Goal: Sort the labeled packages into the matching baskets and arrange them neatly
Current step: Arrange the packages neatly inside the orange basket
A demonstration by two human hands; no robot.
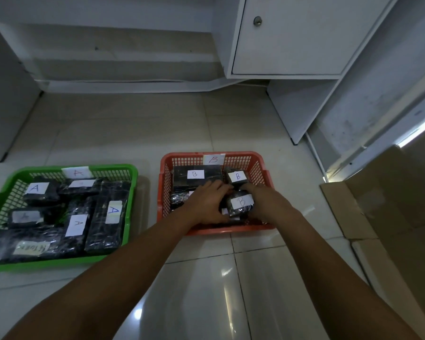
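Both hands reach into the red basket, tagged B on its far rim. My left hand and my right hand grip a small black wrapped package labeled B from either side. Behind it lie a large B package and a small B package. More black packages sit under my left hand, partly hidden. To the left, the green basket, tagged A, holds several black packages with A labels.
White cabinets and shelving stand behind the baskets, a cabinet door at the upper right. Flattened brown cardboard boxes lie at the right. The floor is glossy pale tile.
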